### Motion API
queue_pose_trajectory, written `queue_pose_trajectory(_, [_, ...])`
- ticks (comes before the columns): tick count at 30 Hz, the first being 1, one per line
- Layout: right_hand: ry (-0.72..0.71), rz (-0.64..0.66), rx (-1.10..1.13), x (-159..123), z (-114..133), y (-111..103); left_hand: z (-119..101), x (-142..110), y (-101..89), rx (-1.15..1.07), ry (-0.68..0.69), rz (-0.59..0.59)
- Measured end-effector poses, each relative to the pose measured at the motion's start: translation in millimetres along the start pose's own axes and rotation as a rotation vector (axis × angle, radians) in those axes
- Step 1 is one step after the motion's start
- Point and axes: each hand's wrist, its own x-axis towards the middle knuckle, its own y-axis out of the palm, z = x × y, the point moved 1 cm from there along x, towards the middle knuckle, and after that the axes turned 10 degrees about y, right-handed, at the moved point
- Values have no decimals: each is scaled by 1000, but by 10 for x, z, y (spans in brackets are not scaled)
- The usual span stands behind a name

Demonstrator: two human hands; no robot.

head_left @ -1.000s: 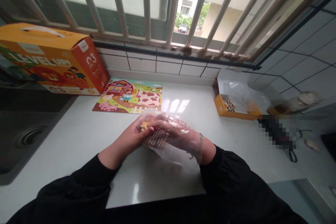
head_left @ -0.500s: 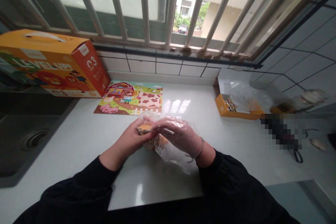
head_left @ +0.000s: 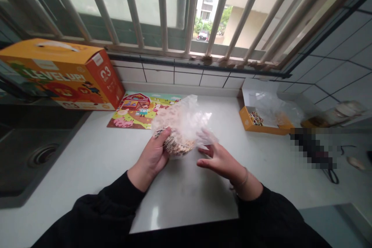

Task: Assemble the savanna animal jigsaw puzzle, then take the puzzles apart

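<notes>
My left hand [head_left: 153,155] grips a clear plastic bag [head_left: 181,124] full of small puzzle pieces, holding it upright just above the white counter [head_left: 95,151]. My right hand [head_left: 219,159] hovers beside the bag's lower right with fingers spread, its fingertips near or touching the plastic. Behind the bag a finished farm puzzle [head_left: 135,110] lies flat on the counter, partly hidden by the bag.
An orange puzzle box [head_left: 62,73] stands at the back left next to a dark sink [head_left: 31,151]. At the right sits a small orange tray [head_left: 263,122] with a plastic bag and pieces, and a dark blurred object [head_left: 315,149]. Window bars run along the back.
My right hand came out of the bag and now spreads beside it. My left hand shifted its grip and lifted the bag upright; the view tilted slightly.
</notes>
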Motion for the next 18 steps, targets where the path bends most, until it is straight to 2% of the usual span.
queue_pose_trajectory(2, [-35, -51, 83, 176, 9, 166, 141, -73, 177, 24, 36, 98])
queue_pose_trajectory(3, [-52, -129, 94, 278, 14, 209, 198, -95, 246, 27, 46, 147])
queue_pose_trajectory(6, [-70, -377, 133, 607, 5, 157, 269, -63, 309, 79, 140, 204])
queue_pose_trajectory(9, [-85, -577, 113, 922, -15, -118, 204, 87, 170, 275, 259, 140])
queue_pose_trajectory(11, [-131, -657, 90, 1105, -1, -361, 108, 203, 40, 467, 349, 133])
queue_pose_trajectory(16, [-212, -782, 15, 1487, 93, -957, -196, 438, -228, 1179, 622, 312])
queue_pose_trajectory(18, [-262, -865, -98, 1633, 121, -1142, -277, 502, -321, 1460, 705, 359])
